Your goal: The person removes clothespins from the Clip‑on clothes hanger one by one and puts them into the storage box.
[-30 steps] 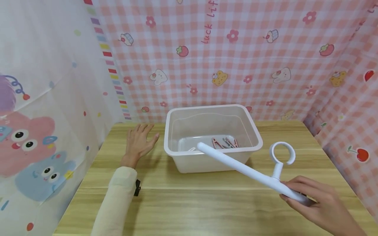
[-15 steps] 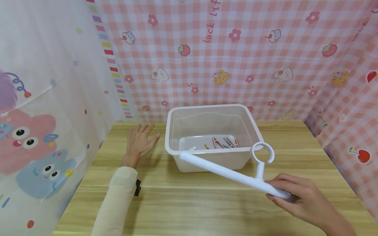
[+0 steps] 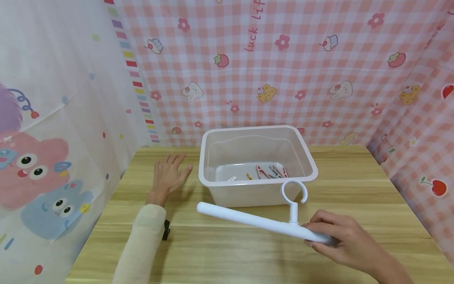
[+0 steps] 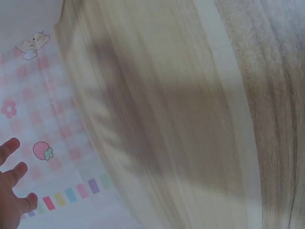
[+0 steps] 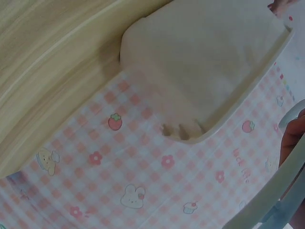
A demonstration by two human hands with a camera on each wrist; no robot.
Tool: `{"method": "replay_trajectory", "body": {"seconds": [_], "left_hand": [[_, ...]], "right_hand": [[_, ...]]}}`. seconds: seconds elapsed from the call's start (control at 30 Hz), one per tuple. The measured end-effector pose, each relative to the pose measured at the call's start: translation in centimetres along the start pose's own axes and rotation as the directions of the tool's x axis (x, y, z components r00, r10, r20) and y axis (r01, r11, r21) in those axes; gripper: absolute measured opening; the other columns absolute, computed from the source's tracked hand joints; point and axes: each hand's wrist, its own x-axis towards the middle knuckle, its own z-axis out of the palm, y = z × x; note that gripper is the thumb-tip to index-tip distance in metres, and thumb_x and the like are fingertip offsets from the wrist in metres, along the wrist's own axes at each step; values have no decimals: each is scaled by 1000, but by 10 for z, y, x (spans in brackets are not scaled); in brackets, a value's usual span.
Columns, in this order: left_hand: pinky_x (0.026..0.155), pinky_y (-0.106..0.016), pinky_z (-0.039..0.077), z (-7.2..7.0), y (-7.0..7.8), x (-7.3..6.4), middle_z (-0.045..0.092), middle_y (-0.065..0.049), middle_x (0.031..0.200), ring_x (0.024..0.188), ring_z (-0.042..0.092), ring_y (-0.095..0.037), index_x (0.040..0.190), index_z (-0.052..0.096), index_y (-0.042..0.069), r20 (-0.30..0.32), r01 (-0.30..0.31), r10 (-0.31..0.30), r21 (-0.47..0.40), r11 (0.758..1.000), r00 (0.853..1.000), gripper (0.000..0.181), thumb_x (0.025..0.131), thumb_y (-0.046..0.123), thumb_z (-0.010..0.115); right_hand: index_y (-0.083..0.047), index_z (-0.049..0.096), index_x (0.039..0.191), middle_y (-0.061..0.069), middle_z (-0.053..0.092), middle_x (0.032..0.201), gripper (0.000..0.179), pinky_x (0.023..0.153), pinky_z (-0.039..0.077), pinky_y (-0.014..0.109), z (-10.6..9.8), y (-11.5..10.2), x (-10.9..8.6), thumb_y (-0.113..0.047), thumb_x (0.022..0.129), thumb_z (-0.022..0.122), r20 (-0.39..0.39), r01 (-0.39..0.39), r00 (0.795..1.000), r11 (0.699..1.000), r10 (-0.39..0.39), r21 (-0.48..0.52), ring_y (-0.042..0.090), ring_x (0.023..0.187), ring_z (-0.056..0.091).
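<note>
My right hand (image 3: 345, 240) grips one end of a white clothes hanger (image 3: 244, 218), fingers on top and thumb beneath. Its long bar points left in front of the bin, and its open ring hook (image 3: 282, 190) stands up, overlapping the bin's front wall. At the right edge of the right wrist view, part of the hanger (image 5: 267, 202) crosses in front of the fingers. My left hand (image 3: 168, 175) holds nothing; its fingers are spread over the back left of the table, beside the bin. Its fingertips (image 4: 16, 169) show at the left edge of the left wrist view.
A whitish plastic bin (image 3: 241, 195) stands at the middle back of the wooden table (image 3: 220, 252). Several clips (image 3: 262, 173) lie on its floor, some pinkish, with a yellow one (image 3: 249, 176) and a white piece (image 3: 232, 178). Checked cloth (image 3: 227, 79) hangs behind.
My right hand has carried the hanger left and toward me, and its far end has dropped from over the bin's rim to in front of it. My left hand has barely moved.
</note>
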Motion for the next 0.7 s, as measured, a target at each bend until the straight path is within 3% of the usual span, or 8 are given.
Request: {"method": "replay_trajectory", "body": {"seconds": [0.7], "left_hand": [[118, -74, 24, 1, -5, -3, 50, -18, 154, 146, 39, -45, 152, 47, 18, 16, 12, -12, -18, 1000, 1000, 65, 102, 59, 42]], "right_hand": [[-20, 75, 109, -13, 65, 98, 19, 71, 43, 0, 39, 11, -18, -22, 90, 79, 141, 20, 990, 1000, -21, 14, -7, 81, 58]]}}
